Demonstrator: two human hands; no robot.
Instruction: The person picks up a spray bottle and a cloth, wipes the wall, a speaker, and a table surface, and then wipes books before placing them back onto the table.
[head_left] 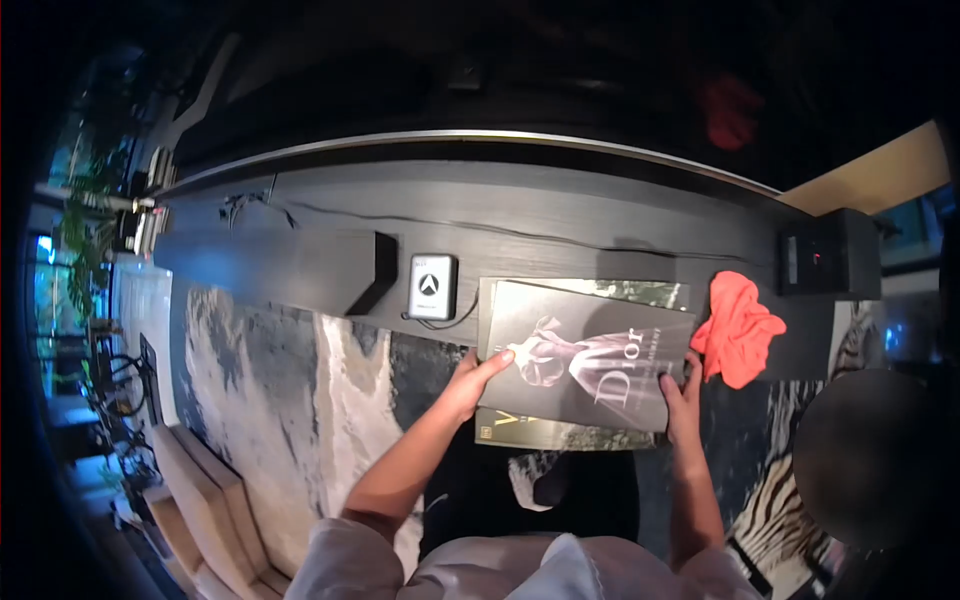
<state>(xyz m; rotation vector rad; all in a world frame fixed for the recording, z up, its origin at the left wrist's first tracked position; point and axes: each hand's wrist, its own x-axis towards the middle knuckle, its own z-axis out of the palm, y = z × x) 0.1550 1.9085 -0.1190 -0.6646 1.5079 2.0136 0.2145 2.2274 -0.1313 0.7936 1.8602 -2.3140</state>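
Observation:
A dark book (590, 355) with "Dior" lettering and a pale flower picture lies turned sideways on a larger green book (520, 428). My left hand (478, 382) grips the left edge of the Dior book, its thumb on the cover. On the right edge, my right hand (683, 402) has its fingers wrapped round the same book. The far part of the books overlaps the dark console's front edge. Just right of them is a crumpled coral cloth (738, 330). A small white-topped box (432, 287) with a black round logo stands to the left.
The dark console (560, 205) carries a long black speaker-like box (290, 270) on the left and a black device (828, 255) on the right. A thin cable (560, 243) runs along it. Behind is a large dark screen (450, 90); a round dark stool (865, 455) stands at right.

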